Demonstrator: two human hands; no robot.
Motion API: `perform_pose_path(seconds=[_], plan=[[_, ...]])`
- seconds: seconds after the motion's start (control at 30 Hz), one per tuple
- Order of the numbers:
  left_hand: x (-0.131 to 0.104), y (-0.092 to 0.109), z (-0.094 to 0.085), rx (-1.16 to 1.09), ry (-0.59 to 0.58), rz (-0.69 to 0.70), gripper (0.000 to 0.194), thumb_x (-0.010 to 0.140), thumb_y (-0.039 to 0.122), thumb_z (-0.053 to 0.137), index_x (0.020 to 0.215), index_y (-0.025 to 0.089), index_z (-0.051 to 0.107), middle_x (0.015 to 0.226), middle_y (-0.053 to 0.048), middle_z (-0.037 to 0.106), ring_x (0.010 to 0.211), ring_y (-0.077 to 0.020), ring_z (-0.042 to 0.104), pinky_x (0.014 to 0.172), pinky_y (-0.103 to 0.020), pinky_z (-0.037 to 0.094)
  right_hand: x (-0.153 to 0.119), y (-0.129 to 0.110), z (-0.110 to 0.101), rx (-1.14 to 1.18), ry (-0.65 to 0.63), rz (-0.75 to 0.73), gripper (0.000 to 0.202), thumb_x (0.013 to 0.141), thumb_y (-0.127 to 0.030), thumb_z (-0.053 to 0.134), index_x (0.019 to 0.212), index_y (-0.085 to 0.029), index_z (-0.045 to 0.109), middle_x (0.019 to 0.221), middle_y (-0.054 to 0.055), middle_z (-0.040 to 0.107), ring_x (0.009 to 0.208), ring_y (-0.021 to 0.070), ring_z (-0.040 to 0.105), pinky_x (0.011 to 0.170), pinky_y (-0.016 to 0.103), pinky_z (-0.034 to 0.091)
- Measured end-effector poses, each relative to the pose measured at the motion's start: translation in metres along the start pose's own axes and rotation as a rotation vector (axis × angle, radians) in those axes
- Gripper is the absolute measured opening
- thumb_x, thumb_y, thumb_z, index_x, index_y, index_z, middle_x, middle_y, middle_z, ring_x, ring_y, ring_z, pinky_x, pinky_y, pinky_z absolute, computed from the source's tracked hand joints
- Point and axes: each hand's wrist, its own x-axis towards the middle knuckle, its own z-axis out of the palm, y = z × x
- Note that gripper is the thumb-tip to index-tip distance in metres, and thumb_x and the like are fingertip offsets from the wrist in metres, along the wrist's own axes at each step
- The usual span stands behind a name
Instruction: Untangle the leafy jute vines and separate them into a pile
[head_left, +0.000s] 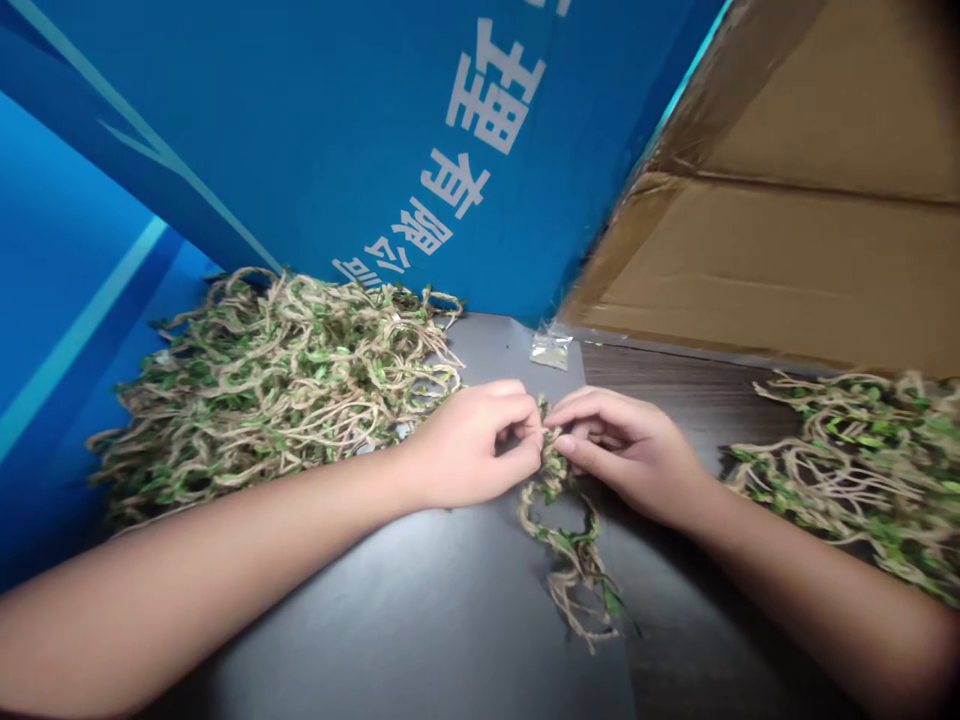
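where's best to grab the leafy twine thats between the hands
Probably by the loop of the leafy twine, coming from the near side: it is open and uncovered there, while the upper part is pinched between the left hand and right hand. The loose strands below look too thin.

The pinching fingers of the left hand (472,442) and right hand (637,450) cover part of the leafy twine strand (574,550), so how it is twisted there cannot be told, and the contents of the clear packet (551,351) at 12 o'clock from them are too small to make out. The picture's edge cuts off the left forearm (202,580) at 8 o'clock, the right forearm (817,575) at 4, the right-hand twine pile (870,475) past 3, the cardboard (810,250) at 2 and the white lettering (454,185) past 12.
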Motion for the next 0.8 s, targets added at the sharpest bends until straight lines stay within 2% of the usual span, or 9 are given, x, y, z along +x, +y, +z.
perform_pose_path(seconds=[0.1,0.23,0.33,0.4,0.47,0.53,0.6,0.8], plan=[[0.0004,0.0010,-0.0005,-0.009,-0.007,-0.004,0.013,0.088,0.021,0.060,0.078,0.016,0.066,0.077,0.002,0.058,0.071,-0.0089,0.053,0.068,-0.024,0.040,0.0014,0.0004,-0.0003,-0.086,-0.005,-0.053,0.016,0.097,-0.033,0.068,0.092,-0.019,0.073,0.094,0.005,0.073,0.073,0.0087,0.064,0.065,0.022,0.052],[0.0010,0.0011,-0.0013,-0.035,0.006,-0.010,0.012,0.087,0.018,0.059,0.076,0.016,0.065,0.076,0.002,0.057,0.071,-0.0085,0.054,0.068,-0.023,0.041,0.0013,0.0036,0.0002,0.113,0.032,0.091,0.023,0.098,-0.040,0.066,0.092,-0.018,0.066,0.086,0.003,0.068,0.066,0.0085,0.061,0.058,0.021,0.052],[0.0009,0.0004,-0.0014,-0.039,0.013,-0.016,0.012,0.086,0.017,0.059,0.076,0.016,0.065,0.076,0.002,0.057,0.071,-0.0085,0.054,0.068,-0.023,0.042,0.0008,0.0056,0.0010,0.144,0.052,0.144,0.025,0.098,-0.042,0.065,0.093,-0.018,0.063,0.075,0.000,0.064,0.061,0.0080,0.057,0.054,0.020,0.048],[0.0007,0.0001,-0.0011,-0.031,0.007,-0.014,0.011,0.086,0.016,0.060,0.076,0.016,0.065,0.076,0.002,0.057,0.071,-0.0087,0.054,0.068,-0.023,0.042,0.0010,0.0055,0.0010,0.111,0.050,0.122,0.021,0.099,-0.039,0.062,0.097,-0.018,0.064,0.074,0.000,0.065,0.062,0.0083,0.059,0.056,0.021,0.048],[0.0008,0.0002,-0.0008,-0.026,0.006,-0.013,0.011,0.086,0.016,0.060,0.077,0.016,0.066,0.076,0.002,0.057,0.071,-0.0089,0.055,0.069,-0.023,0.042,0.0019,0.0043,0.0002,0.019,0.049,0.039,0.016,0.101,-0.032,0.059,0.100,-0.018,0.068,0.083,0.003,0.070,0.072,0.0097,0.065,0.064,0.022,0.051],[0.0010,0.0007,-0.0006,-0.024,0.009,-0.011,0.011,0.086,0.017,0.060,0.077,0.016,0.066,0.076,0.002,0.057,0.071,-0.0088,0.055,0.069,-0.023,0.042,0.0029,0.0026,-0.0011,-0.092,0.043,-0.050,0.017,0.101,-0.026,0.057,0.102,-0.020,0.072,0.091,0.004,0.073,0.082,0.0102,0.068,0.073,0.023,0.053],[0.0011,0.0013,-0.0006,-0.024,0.011,-0.009,0.011,0.087,0.017,0.060,0.078,0.016,0.067,0.076,0.002,0.058,0.070,-0.0086,0.055,0.069,-0.023,0.042,0.0036,0.0010,-0.0020,-0.154,0.045,-0.089,0.020,0.101,-0.022,0.054,0.100,-0.020,0.074,0.091,0.002,0.073,0.083,0.0091,0.068,0.075,0.022,0.051],[0.0012,0.0029,-0.0010,-0.020,0.008,-0.010,0.011,0.087,0.017,0.061,0.078,0.016,0.068,0.077,0.002,0.059,0.070,-0.0083,0.055,0.068,-0.022,0.043,0.0022,-0.0035,-0.0021,-0.062,0.016,0.012,0.020,0.102,-0.028,0.055,0.098,-0.019,0.073,0.086,0.003,0.072,0.075,0.0092,0.065,0.068,0.021,0.050]])
